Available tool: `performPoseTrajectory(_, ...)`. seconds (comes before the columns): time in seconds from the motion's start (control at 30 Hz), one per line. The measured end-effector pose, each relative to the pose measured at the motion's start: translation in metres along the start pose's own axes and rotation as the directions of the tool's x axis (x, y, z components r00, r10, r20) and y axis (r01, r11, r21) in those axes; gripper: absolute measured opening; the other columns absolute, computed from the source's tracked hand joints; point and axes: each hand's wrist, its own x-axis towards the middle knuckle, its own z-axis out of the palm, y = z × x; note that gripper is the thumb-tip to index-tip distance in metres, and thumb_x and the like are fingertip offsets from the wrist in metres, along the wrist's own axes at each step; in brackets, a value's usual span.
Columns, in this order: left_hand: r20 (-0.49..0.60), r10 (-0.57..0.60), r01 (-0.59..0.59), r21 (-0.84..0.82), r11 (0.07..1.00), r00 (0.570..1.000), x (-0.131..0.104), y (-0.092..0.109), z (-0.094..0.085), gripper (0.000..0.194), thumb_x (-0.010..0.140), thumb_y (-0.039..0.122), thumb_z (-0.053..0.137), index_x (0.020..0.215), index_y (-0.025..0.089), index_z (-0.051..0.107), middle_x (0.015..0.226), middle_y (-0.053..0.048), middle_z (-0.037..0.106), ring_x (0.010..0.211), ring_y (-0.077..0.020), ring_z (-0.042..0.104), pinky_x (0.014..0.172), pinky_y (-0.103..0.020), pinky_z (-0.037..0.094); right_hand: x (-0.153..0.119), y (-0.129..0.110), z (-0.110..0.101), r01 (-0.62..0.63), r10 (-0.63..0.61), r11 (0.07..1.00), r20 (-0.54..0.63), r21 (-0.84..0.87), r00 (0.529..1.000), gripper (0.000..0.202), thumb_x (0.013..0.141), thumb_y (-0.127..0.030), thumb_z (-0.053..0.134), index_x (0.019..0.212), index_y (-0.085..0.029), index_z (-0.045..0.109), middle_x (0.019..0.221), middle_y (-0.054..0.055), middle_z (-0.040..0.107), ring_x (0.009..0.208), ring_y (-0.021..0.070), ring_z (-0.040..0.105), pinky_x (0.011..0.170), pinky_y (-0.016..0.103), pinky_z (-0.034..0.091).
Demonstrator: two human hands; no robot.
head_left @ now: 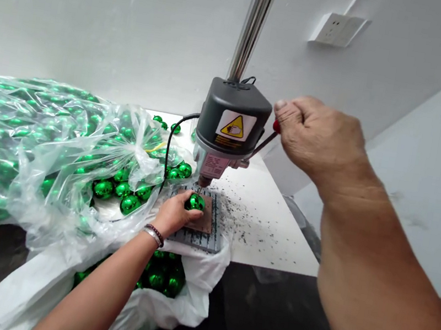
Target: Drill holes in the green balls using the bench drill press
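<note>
My left hand (174, 214) grips a shiny green bauble (195, 202) between thumb and fingers, just under the bit of a small bench drill press (234, 117). A brown board (205, 221) lies beneath it on the slotted grey base plate (210, 244). Whether the bit touches the bauble I cannot tell. My right hand (317, 138) is closed round the red-knobbed feed lever (264, 145) at the right side of the drill head. Several loose green baubles (129, 204) lie on the table left of the base.
A large clear plastic bag (17, 149) full of green baubles covers the table's left side. An open white bag (191, 300) with more baubles hangs below the front edge. Dark shavings (251, 220) litter the white table (294, 255). A black cable (169, 145) loops beside the drill.
</note>
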Motion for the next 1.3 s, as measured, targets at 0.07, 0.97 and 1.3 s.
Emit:
performPoseTrajectory(0.07, 0.004, -0.003, 0.003, -0.002, 1.0, 1.0, 0.0, 0.0, 0.0, 0.066, 0.076, 0.038, 0.077, 0.138, 0.02, 0.06, 0.125, -0.011, 0.072, 0.114, -0.0267, 0.066, 0.099, -0.035, 0.047, -0.003, -0.005, 0.002, -0.076, 0.082, 0.994, 0.073, -0.08, 0.994, 0.045, 0.099, -0.053, 0.031, 0.107, -0.024, 0.065, 0.08, 0.001, 0.057, 0.062, 0.0064, 0.028, 0.072, 0.024, 0.035)
performPoseTrajectory(0.97, -0.004, 0.056, -0.056, 0.002, 0.998, 0.998, 0.0, -0.005, 0.003, 0.051, 0.077, 0.037, 0.076, 0.125, 0.025, 0.067, 0.111, -0.004, 0.076, 0.102, -0.0233, 0.069, 0.091, -0.031, 0.05, -0.098, -0.001, 0.049, 0.023, 0.056, 0.984, -0.435, 0.175, 0.899, 0.035, 0.089, -0.047, 0.034, 0.08, -0.017, 0.05, 0.069, 0.001, 0.053, 0.058, 0.0075, 0.039, 0.059, 0.021, 0.029)
performPoseTrajectory(1.3, 0.012, 0.033, -0.033, 0.039, 0.999, 0.999, -0.003, 0.0, 0.001, 0.052, 0.078, 0.039, 0.074, 0.128, 0.026, 0.065, 0.108, -0.003, 0.076, 0.097, -0.0225, 0.069, 0.087, -0.03, 0.051, -0.12, -0.001, 0.07, -0.108, 0.19, 0.971, -0.422, 0.211, 0.887, 0.032, 0.092, -0.049, 0.035, 0.085, -0.022, 0.052, 0.078, 0.005, 0.059, 0.07, 0.0145, 0.055, 0.069, 0.03, 0.044)
